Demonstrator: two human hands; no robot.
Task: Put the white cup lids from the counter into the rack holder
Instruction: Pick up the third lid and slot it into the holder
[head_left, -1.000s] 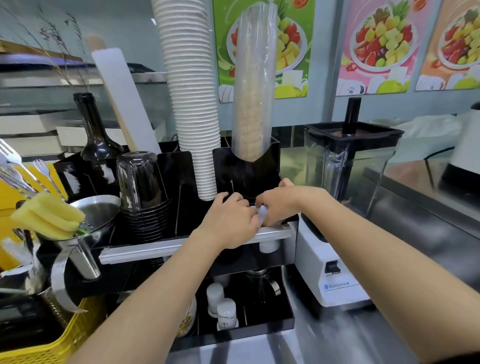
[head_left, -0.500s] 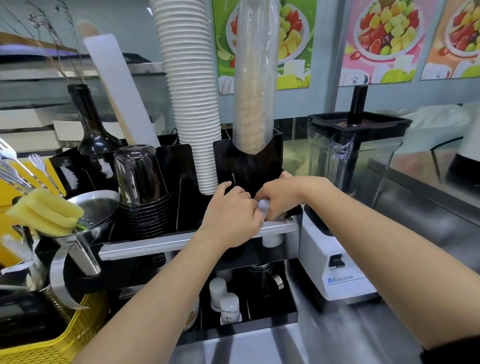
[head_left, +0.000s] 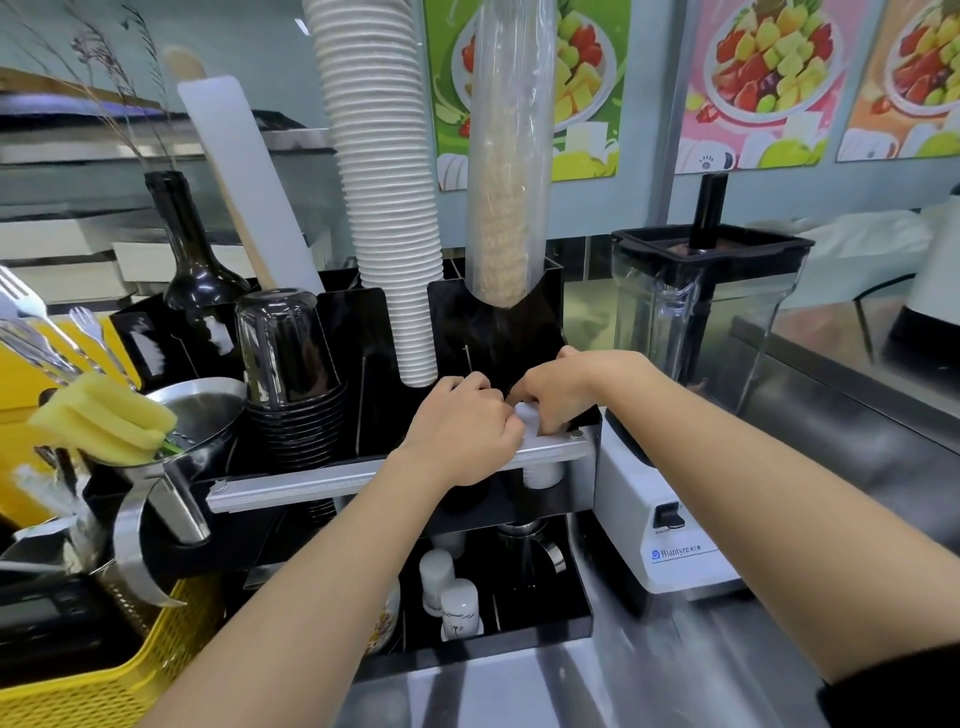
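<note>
A black rack holder (head_left: 535, 332) stands at the back of the counter with a grey rail (head_left: 322, 483) along its front. My left hand (head_left: 462, 431) and my right hand (head_left: 561, 389) meet at the rail's right end. Both are closed around a small stack of white cup lids (head_left: 525, 418). Only a sliver of the stack shows between the fingers. More white lids (head_left: 543, 474) hang just below the rail in the same slot.
A tall stack of white paper cups (head_left: 384, 208) and a sleeve of cones (head_left: 509, 171) rise from the rack. Black cups (head_left: 291, 374) sit to the left. A blender (head_left: 696, 364) stands right of the rack, a yellow basket (head_left: 104, 680) at the left.
Both hands stay together on the lids at the rail's right end; they have barely shifted. The camera has tipped a little.
</note>
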